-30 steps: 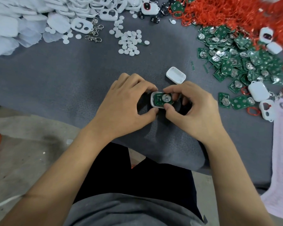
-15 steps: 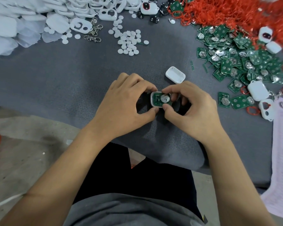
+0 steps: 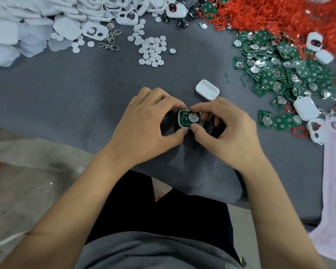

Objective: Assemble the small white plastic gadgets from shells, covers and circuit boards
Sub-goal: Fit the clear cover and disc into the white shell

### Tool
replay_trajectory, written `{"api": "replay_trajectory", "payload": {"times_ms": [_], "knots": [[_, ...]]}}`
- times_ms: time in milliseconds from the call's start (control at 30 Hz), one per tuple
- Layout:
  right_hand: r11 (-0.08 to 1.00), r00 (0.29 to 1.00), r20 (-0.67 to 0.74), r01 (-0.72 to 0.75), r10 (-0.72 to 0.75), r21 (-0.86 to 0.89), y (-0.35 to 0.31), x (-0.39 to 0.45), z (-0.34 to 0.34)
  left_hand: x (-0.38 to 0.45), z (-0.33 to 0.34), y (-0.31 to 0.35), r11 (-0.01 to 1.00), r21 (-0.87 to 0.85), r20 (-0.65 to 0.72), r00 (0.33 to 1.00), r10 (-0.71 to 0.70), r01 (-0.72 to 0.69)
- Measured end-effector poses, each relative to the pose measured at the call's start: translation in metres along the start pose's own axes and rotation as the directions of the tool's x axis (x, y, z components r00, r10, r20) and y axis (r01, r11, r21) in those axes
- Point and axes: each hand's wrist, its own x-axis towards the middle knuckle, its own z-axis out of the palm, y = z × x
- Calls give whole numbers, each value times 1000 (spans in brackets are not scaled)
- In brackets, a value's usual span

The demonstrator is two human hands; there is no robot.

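Hardly anything has moved since a second ago: both hands stay together over the grey cloth (image 3: pixel 85 90). The left hand (image 3: pixel 144 129) grips the white shell (image 3: pixel 179 121) at its left end. The right hand (image 3: pixel 229 129) pinches the green circuit board (image 3: pixel 186 119) seated inside it. A loose white cover (image 3: pixel 207 89) lies just beyond the right hand's knuckles.

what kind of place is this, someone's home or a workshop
Most likely a small assembly workshop bench: bulk heaps of green circuit boards, white shells and red rings lie on the grey mat.
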Motion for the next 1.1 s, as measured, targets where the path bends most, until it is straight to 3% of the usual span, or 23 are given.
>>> {"api": "replay_trajectory", "payload": {"times_ms": [1100], "knots": [[1000, 999, -40, 8, -8, 16, 3, 0, 4, 0, -2, 3, 1000, -8, 4, 1000, -10, 10]]}}
